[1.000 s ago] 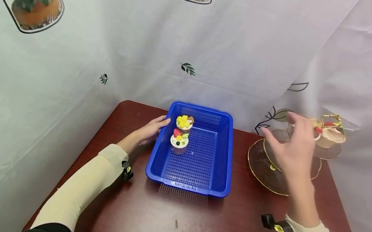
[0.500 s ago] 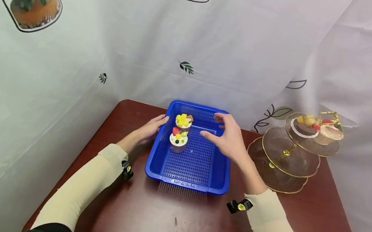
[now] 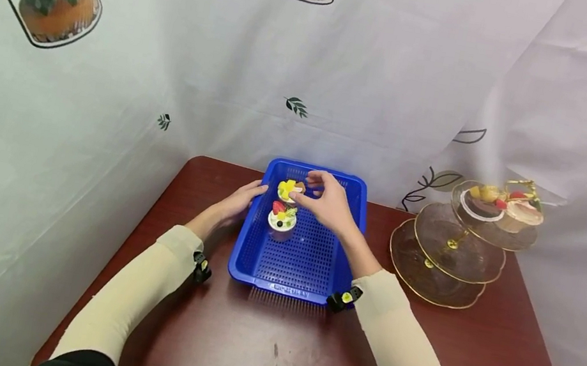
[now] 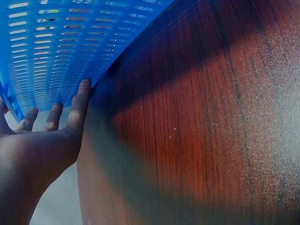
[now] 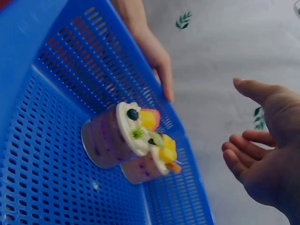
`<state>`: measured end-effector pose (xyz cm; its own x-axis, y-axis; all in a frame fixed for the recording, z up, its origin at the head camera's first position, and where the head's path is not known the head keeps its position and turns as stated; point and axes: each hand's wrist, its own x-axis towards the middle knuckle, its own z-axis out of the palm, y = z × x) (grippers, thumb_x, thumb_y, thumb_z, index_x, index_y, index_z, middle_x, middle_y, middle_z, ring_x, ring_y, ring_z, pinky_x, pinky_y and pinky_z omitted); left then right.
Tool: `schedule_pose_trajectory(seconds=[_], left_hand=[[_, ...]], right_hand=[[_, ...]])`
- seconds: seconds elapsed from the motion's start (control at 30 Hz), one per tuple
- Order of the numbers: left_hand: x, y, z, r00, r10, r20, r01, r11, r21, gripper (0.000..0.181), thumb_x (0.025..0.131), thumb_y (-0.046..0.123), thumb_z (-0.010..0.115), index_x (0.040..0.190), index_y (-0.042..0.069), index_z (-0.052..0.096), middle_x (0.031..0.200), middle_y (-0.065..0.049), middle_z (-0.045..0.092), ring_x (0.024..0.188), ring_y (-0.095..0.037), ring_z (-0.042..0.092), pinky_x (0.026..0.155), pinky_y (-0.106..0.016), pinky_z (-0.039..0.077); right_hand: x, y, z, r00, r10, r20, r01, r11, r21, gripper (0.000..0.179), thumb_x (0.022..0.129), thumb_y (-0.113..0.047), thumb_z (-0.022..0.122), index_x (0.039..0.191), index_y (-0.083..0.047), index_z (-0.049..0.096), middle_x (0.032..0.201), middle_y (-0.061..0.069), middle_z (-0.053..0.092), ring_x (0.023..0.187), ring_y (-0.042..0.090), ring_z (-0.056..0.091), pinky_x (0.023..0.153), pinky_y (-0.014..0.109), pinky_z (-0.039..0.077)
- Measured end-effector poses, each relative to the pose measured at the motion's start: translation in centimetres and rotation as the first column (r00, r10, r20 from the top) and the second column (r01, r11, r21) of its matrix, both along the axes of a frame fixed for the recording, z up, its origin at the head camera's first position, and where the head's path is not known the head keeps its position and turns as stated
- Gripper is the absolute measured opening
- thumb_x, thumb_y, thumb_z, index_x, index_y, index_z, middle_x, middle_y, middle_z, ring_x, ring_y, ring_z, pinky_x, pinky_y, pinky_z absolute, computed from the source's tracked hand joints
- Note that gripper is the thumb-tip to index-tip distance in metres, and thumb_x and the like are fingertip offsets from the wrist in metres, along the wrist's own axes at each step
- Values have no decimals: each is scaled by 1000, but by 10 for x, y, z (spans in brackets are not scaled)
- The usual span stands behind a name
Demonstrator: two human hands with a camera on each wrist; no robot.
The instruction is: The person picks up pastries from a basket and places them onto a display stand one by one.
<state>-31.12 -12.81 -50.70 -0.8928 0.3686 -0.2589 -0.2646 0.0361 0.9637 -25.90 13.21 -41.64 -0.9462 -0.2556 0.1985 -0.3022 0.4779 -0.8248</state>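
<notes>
Blue basket [image 3: 293, 292], 12 o'clock on the bench [image 3: 235, 355]. Left hand [image 3: 236, 202] flat-fingered, spread against its 10 o'clock wall. Right hand [image 3: 327, 203] parted, nothing held, over 1 o'clock. Yellow-topped cup [image 3: 287, 190] inside at 11: I'd brace the basket, pinch the cup's sides low.

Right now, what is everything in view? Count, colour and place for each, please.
Basket: one, blue, mid-table
Red-topped dessert: one, white cream, basket's left side
Yellow-topped dessert: one, white cream, behind the red-topped one
Brown dessert: one, brown, stand's top tier
Peach dessert: one, peach, beside it
Stand: one, three-tiered, clear, gold-edged, table's right
Table: one, reddish-brown, below
Wall cloth: count unclear, white, plant prints, around table
Wrist cameras: two, black, at cuffs
Sleeves: two, cream and black, forearms
Left hand: one, bare, touching basket's left side
Right hand: one, bare, above basket
</notes>
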Motion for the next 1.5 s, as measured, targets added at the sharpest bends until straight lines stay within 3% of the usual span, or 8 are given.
schedule_pose_trajectory(seconds=[0.17,0.4,0.63,0.77,0.9,1.23,1.5], left_hand=[[0,2,2,1000,-16,3,16,1000,9,59,115,42,45,166,16,31,153,-21,53,131,-37,61,99,-52,58],[1,0,3,1000,-26,-3,26,1000,0,60,115,43,44,166,16,29,154,-22,52,132,-39,60,99,-53,58],[1,0,1,1000,-18,-4,18,999,32,58,115,40,44,166,15,31,153,-22,53,121,-29,67,95,-46,61],[1,1,0,1000,-9,11,9,998,69,54,116,35,44,165,15,32,150,-23,54,113,-24,69,91,-43,62],[2,0,0,1000,-9,11,8,999,53,56,116,38,44,165,16,32,151,-21,54,113,-25,69,89,-44,62],[1,-2,-2,1000,-9,18,8,999,46,58,114,42,47,165,19,33,151,-19,56,119,-30,68,93,-47,61],[0,-3,-3,1000,-17,9,16,999,30,58,114,44,47,165,20,33,151,-19,56,125,-34,65,95,-51,60]], right_hand=[[-14,-5,-17,1000,18,-21,-18,1000,-22,63,94,-34,83,141,0,58,134,23,64,124,42,62,106,55,51],[-20,-7,-34,997,72,-7,-72,997,21,64,91,-29,87,136,6,59,129,24,66,119,44,63,102,56,53],[-22,-11,-35,988,141,59,-148,977,151,64,89,-30,89,135,4,61,121,15,69,111,28,67,96,43,57],[-22,-13,-32,977,188,101,-206,953,222,66,88,-30,89,135,5,60,122,13,69,112,27,66,99,42,56],[-24,-15,-31,964,231,135,-261,921,290,65,88,-34,90,133,3,61,124,13,69,117,27,66,103,42,54],[-26,-19,-37,954,225,200,-287,880,378,65,88,-33,89,137,-1,61,134,15,67,120,29,63,105,43,52],[-31,-20,-48,937,226,265,-313,881,354,68,86,-30,91,139,-1,60,131,14,67,116,27,63,103,43,51]])
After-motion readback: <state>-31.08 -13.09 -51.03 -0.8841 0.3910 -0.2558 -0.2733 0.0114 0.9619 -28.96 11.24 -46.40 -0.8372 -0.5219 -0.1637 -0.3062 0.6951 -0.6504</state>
